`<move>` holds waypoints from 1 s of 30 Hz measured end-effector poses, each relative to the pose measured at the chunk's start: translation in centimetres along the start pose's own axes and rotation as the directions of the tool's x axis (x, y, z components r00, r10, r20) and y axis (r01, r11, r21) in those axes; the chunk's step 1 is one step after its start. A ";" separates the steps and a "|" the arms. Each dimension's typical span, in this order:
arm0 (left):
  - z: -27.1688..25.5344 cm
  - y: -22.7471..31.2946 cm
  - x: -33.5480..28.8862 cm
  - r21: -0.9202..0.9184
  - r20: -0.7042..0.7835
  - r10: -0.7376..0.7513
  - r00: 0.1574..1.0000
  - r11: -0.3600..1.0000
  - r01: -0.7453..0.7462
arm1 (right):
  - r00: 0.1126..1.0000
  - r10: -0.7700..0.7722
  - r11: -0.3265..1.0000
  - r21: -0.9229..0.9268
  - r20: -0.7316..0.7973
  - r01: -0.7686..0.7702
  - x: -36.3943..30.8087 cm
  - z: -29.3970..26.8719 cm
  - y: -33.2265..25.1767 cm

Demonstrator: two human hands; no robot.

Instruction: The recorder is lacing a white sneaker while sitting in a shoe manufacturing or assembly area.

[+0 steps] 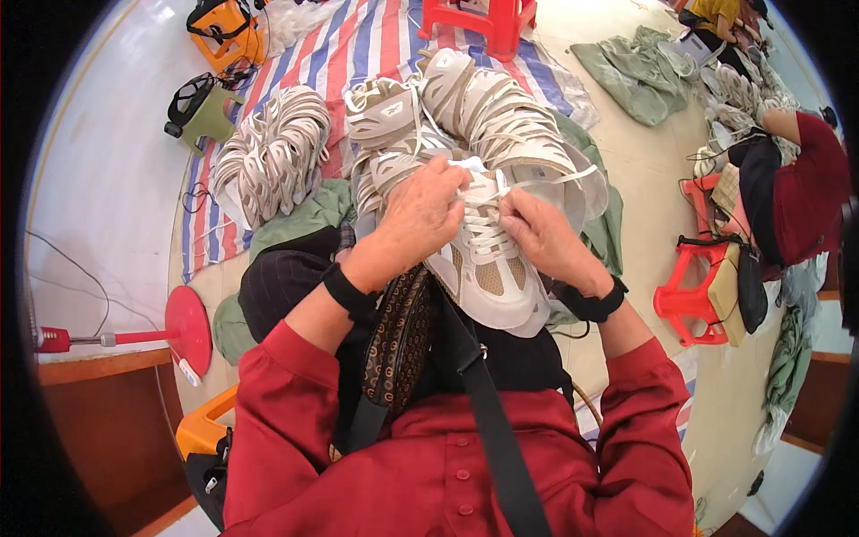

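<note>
A white and beige shoe upper (490, 273) with mesh panels rests over my lap, its toe pointing toward me. White lace (487, 234) crosses its front in several rows. My left hand (425, 208) is closed at the left edge of the eyelets, its fingertips partly hidden by the hand. My right hand (544, 234) pinches at the lace on the right edge, and a loose lace end sticks out beyond it. Right behind the upper, a long stack of similar laced uppers (514, 125) curves away, with another group (385, 112) beside it at the left.
Another bundle of uppers (273, 152) lies on a striped sheet (309, 54) to the left. A red stool (483, 22) stands at the far side. On the right, another person (810, 192) sits near a red stool (693, 291). A patterned bag (394, 345) hangs across my lap.
</note>
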State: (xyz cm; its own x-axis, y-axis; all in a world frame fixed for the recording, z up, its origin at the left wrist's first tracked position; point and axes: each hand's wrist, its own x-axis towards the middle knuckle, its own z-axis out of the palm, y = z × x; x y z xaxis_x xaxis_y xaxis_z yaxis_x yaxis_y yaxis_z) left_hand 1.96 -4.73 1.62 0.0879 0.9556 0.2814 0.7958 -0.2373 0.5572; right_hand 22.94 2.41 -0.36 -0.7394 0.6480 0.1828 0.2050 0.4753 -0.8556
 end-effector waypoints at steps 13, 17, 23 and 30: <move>1.6 -1.0 -1.7 -0.127 -0.120 -0.193 0.974 0.976 0.178 | 0.952 0.241 0.929 0.329 -0.188 -0.170 -2.1 1.8 3.2; 1.7 -1.4 -1.7 -0.160 -0.116 -0.210 0.971 0.969 0.191 | 0.952 0.141 0.984 0.144 -0.270 -0.105 -1.0 2.2 2.6; 1.8 -1.3 -1.6 -0.225 -0.159 -0.221 0.962 0.957 0.183 | 0.949 0.062 0.996 0.075 -0.309 -0.041 -0.2 2.3 2.6; 1.6 -1.6 -1.8 -0.167 -0.149 -0.140 0.979 0.979 0.115 | 0.975 0.216 0.795 0.570 0.057 -0.209 0.0 0.0 2.7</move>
State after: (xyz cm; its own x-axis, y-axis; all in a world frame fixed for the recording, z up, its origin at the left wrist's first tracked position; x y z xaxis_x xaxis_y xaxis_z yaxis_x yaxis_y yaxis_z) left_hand 1.45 -5.79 -1.01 -0.1150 0.9424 0.3140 0.6893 -0.1518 0.7084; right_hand 23.52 3.70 -2.69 -0.7128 0.7005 -0.0342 -0.0476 -0.0970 -0.9942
